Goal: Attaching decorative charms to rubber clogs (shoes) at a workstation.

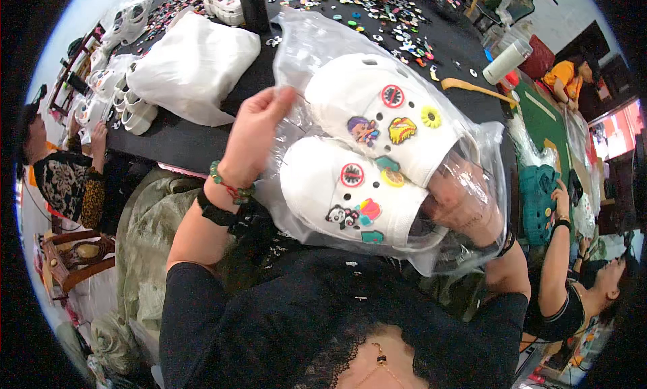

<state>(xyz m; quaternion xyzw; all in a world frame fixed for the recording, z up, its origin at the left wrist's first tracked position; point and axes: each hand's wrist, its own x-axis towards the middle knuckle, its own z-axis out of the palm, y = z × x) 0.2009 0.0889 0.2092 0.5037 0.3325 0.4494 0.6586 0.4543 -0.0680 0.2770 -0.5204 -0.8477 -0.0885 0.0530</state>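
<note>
A pair of white clogs [323,167] with colourful charms on their uppers lies side by side within a clear plastic bag [303,39]. My right hand [465,193] is inside the bag, seen through the film, its fingers closed into the heel openings of the clogs. At the bag's left edge, my left hand [259,126] is closed in a pinch on the film. Toes of the clogs point up and left, and the bag spreads past them at the far end. The fingertips of my right hand are hidden inside the shoes.
Loose charms [397,32] scatter over the black table [189,143]. A white plastic bag [195,66] and more white clogs [138,113] lie at left. A wooden stick [478,91] and a white tumbler [509,61] are at right. Co-workers sit on both sides; one touches teal clogs [537,204].
</note>
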